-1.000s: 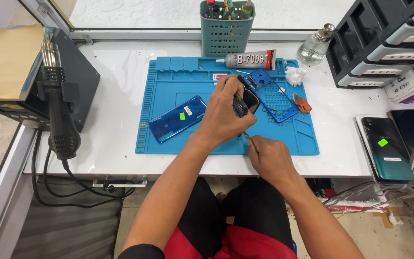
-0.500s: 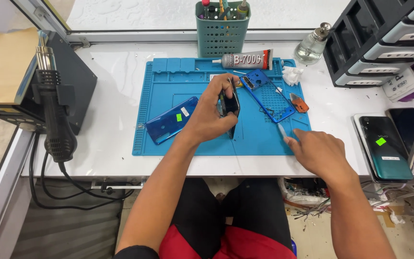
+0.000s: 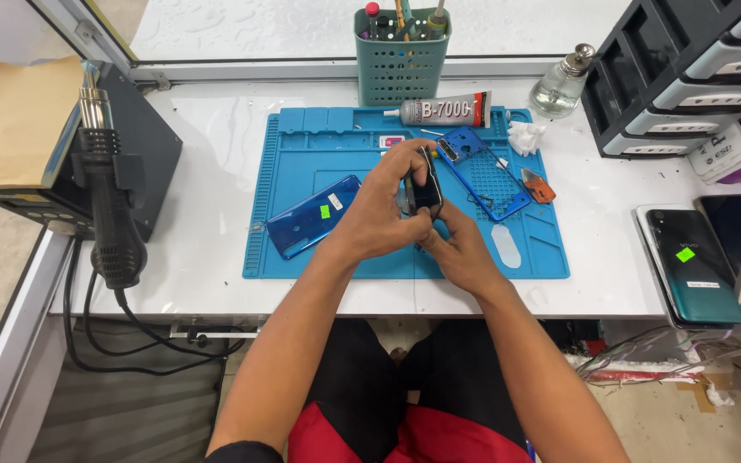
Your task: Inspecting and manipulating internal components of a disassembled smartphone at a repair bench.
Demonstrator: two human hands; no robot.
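My left hand (image 3: 388, 206) and my right hand (image 3: 456, 244) meet over the middle of the blue work mat (image 3: 302, 257). Together they grip a small dark phone part (image 3: 426, 184), held up on its edge. A blue phone frame (image 3: 482, 171) lies on the mat just right of my hands. A blue phone back cover (image 3: 312, 216) with a green sticker lies on the mat to the left. A small orange tool (image 3: 539, 185) rests beside the frame.
A glue tube (image 3: 443, 110), a green basket of tools (image 3: 401, 53) and a glass bottle (image 3: 563, 83) stand behind the mat. A hot-air gun (image 3: 111, 201) hangs at the left. Drawers (image 3: 688, 69) and two phones (image 3: 692, 264) sit at the right.
My right hand has come back from the right side of the mat and joined my left hand on the dark part. The left hand has held the part throughout.
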